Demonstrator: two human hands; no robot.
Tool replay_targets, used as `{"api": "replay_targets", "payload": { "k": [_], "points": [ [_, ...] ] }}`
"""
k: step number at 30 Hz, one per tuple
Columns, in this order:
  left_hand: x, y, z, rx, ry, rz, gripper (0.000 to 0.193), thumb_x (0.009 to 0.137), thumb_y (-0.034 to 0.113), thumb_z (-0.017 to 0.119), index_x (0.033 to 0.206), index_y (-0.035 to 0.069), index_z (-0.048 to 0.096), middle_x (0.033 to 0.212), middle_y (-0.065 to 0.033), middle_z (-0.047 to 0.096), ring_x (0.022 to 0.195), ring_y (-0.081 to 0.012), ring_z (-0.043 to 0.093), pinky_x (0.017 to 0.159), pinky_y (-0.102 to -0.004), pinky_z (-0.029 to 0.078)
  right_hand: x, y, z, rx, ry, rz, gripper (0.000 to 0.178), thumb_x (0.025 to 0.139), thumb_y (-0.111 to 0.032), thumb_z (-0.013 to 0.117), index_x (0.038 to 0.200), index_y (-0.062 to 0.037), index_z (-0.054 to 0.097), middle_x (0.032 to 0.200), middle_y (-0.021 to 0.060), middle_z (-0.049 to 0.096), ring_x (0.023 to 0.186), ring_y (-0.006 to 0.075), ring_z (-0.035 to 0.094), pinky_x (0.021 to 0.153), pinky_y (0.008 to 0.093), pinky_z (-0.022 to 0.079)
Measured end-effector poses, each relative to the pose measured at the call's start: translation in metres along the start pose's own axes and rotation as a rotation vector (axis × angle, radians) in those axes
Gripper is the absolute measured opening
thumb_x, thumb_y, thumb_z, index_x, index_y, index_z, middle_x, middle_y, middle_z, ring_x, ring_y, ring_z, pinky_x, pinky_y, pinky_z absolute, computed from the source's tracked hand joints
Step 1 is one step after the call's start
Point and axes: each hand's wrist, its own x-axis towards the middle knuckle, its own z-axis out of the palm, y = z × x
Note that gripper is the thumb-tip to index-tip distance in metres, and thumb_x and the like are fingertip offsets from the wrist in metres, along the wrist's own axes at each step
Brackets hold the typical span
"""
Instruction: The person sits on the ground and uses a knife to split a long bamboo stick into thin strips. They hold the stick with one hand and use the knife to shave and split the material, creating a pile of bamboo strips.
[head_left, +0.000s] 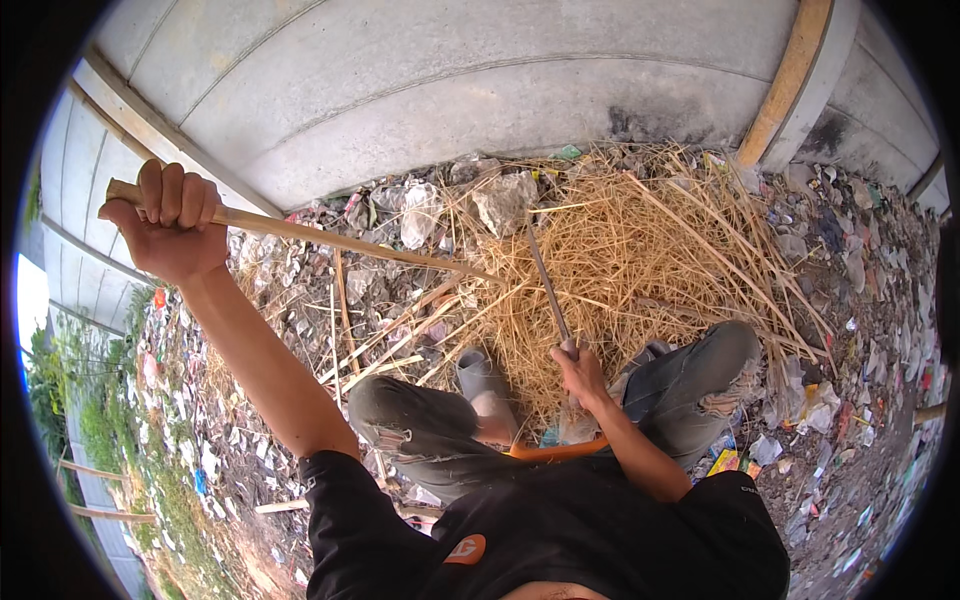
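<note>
My left hand [178, 215] is raised at the far left, its fingers wrapped round the upper end of a long pale wooden stick [350, 240]. The stick slants down to the right, its lower end at the pile of dry straw-like shavings [620, 250]. My right hand [582, 376], low in the middle, is closed round the handle of a long narrow-bladed knife [546, 282]. Its blade points away from me, over the left part of the pile, with its tip close to a rough grey stone [504, 203]. Blade and stick look apart, though their lower crossing is hard to judge.
Ahead stands a grey concrete panel wall [500, 90] with upright posts [790, 90]. Loose long strips [730, 255] lie across the pile's right side. Litter [830, 400] covers the ground on both sides. My bent knees [405, 410] flank the work, with a grey boot [484, 372] between them.
</note>
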Motion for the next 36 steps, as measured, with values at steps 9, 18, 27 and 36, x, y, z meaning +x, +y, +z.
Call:
{"api": "replay_targets", "payload": {
  "k": [9,18,27,36],
  "points": [
    [0.041,-0.099,0.03,0.321,0.398,-0.002,0.07,0.093,0.08,0.04,0.065,0.017,0.028,0.058,0.0058,0.017,0.051,-0.0091,0.011,0.046,-0.0286,0.011,-0.005,-0.067,0.008,0.218,-0.113,-0.041,0.048,0.101,-0.045,0.061,0.071,-0.0095,0.051,0.052,-0.0018,0.043,0.041,0.0089,0.045,0.04,0.0316,0.041],
    [0.05,-0.099,-0.005,0.21,0.184,-0.067,0.065,0.099,0.07,0.042,0.064,0.019,0.026,0.057,0.0062,0.017,0.047,-0.0074,0.012,0.042,-0.0267,0.011,-0.034,-0.314,-0.028,0.942,-0.098,-0.892,0.055,0.105,-0.052,0.05,0.068,-0.0107,0.045,0.052,-0.0023,0.044,0.042,0.006,0.043,0.039,0.0254,0.036],
    [0.034,-0.102,-0.06,-0.014,-0.204,-0.101,0.063,0.1,0.074,0.031,0.078,0.015,0.043,0.062,0.0045,0.03,0.053,-0.0102,0.028,0.046,-0.0254,0.024,0.045,-0.078,0.049,0.185,-0.134,0.051,0.056,0.103,-0.055,0.052,0.068,-0.0121,0.047,0.05,-0.0033,0.042,0.037,0.0083,0.04,0.037,0.0275,0.04],
    [0.011,-0.078,-0.054,0.323,0.386,-0.002,0.065,0.1,0.074,0.029,0.074,0.015,0.041,0.059,0.0039,0.028,0.049,-0.0113,0.023,0.046,-0.0281,0.021,0.009,-0.187,0.06,0.552,0.017,-0.964,0.049,0.105,-0.051,0.048,0.08,-0.0089,0.05,0.055,-0.0016,0.046,0.044,0.0089,0.045,0.042,0.0264,0.038]
  ]
}}
